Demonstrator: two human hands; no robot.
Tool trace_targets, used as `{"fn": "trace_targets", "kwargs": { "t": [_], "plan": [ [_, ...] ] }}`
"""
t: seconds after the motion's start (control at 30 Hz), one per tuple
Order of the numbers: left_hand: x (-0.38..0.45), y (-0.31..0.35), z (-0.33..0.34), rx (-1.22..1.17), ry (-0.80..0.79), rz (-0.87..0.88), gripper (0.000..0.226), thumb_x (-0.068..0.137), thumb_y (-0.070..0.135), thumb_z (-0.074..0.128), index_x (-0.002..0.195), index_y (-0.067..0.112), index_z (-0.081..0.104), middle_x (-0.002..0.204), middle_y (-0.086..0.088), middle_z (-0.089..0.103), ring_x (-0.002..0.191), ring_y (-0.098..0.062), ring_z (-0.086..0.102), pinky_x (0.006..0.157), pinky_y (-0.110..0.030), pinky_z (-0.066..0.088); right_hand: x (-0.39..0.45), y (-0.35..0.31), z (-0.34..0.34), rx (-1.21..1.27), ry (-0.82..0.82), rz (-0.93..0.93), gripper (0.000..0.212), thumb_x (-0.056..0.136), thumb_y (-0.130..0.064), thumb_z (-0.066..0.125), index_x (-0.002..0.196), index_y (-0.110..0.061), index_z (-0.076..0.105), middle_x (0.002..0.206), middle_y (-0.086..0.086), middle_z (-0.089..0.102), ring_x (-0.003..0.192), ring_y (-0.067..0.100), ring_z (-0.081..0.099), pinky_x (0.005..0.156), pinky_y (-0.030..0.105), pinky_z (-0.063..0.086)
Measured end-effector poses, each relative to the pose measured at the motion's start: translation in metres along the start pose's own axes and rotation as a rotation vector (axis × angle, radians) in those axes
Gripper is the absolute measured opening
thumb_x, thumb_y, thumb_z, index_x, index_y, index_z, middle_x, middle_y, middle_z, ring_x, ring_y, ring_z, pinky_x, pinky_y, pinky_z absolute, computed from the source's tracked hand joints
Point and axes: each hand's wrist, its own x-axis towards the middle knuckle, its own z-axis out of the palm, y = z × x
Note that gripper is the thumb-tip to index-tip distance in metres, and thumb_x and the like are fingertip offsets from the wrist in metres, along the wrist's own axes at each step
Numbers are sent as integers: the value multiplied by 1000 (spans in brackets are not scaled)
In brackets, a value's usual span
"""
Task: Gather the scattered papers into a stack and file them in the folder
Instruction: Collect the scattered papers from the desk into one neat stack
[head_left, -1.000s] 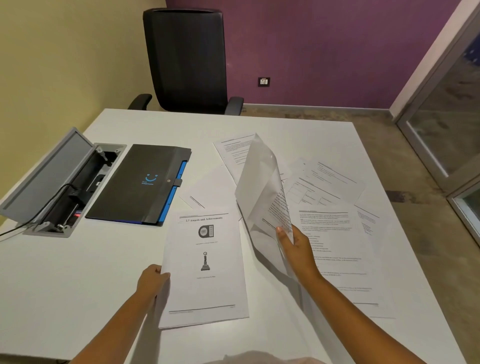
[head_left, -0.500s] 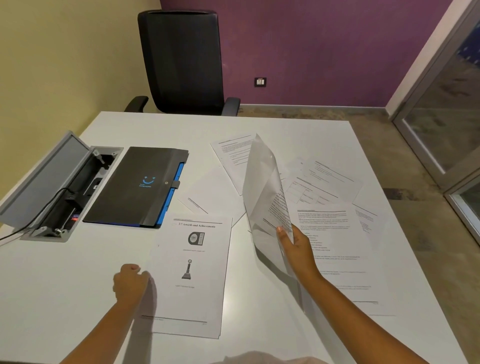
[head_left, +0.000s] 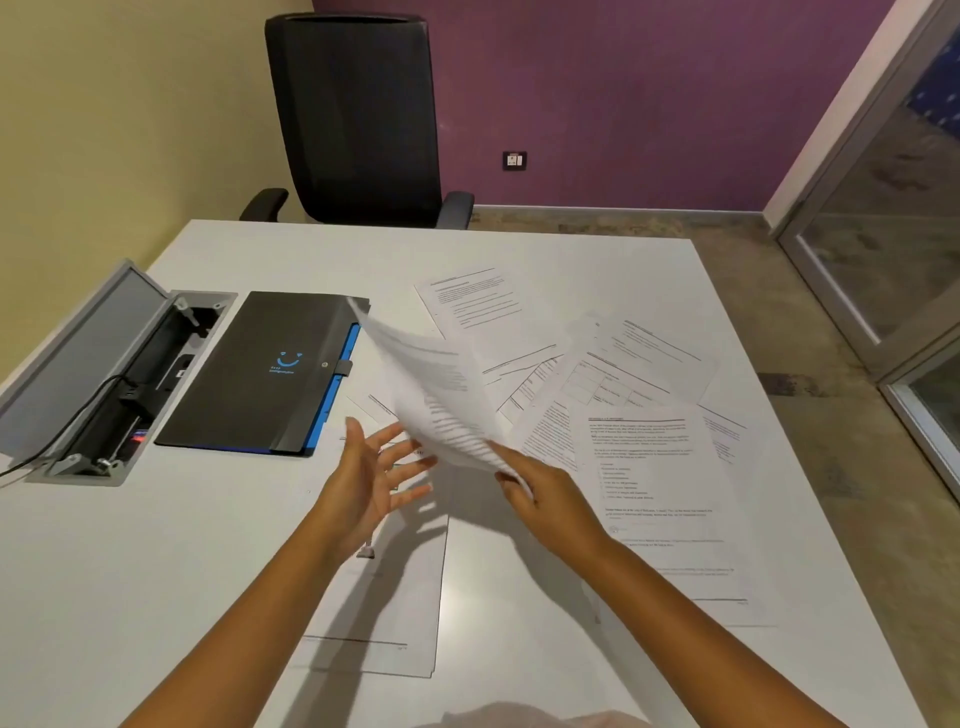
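My right hand (head_left: 545, 493) pinches the near corner of a printed sheet (head_left: 436, 400), which hangs tilted and blurred over the table's middle. My left hand (head_left: 371, 478) hovers just left of that sheet with fingers spread, above a paper (head_left: 400, 597) lying flat near the front edge. Several more printed papers (head_left: 649, 457) lie scattered and overlapping on the right half of the white table (head_left: 156, 571). A black folder (head_left: 260, 374) with a blue edge and a smiley logo lies closed at the left.
An open grey cable box (head_left: 98, 374) with wires is set into the table's left side. A black office chair (head_left: 358, 119) stands behind the far edge. A glass door (head_left: 893, 234) is at the right.
My right hand has swung the held sheet leftward and lower, over the flat paper. My left hand left that paper's edge, rose and opened beside the sheet.
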Motion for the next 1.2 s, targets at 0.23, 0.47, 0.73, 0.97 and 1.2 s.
{"fn": "trace_targets", "kwargs": {
  "t": [0.23,0.47,0.73,0.97,1.2],
  "plan": [
    [-9,-41,-7,19,71,-155,67,70,70,37,115,24,56,121,-5,62,114,-31,58,98,-52,45,-7,15,32,-85,-350,90,59,89,-53,47,142,-34,30,151,-12,31,142,5,20,116,30,13],
    [-2,-69,-29,360,311,-226,31,86,27,63,63,15,45,89,-10,71,82,-27,61,71,-32,48,-24,38,26,-62,-203,185,60,86,-54,51,140,-36,33,150,-10,33,140,3,22,117,35,12],
    [12,-76,-47,378,481,-256,21,89,7,56,70,7,47,66,-14,60,56,-24,52,57,-33,47,-54,95,-15,-632,-345,552,121,61,-76,61,146,-30,-12,156,2,-21,143,30,-20,111,61,-4],
    [15,-71,-47,365,418,-341,12,87,6,59,77,6,54,85,-13,70,73,-28,65,58,-30,50,-85,124,-14,-673,-328,692,121,60,-87,45,144,-29,-19,153,4,-28,142,32,-20,110,65,5],
    [18,-67,-44,359,380,-327,8,87,4,58,80,8,60,77,-8,73,74,-29,66,65,-33,53,-83,118,-16,-699,-132,666,75,90,-61,33,148,-25,4,159,-4,2,146,22,1,116,56,10]
  ]
}}
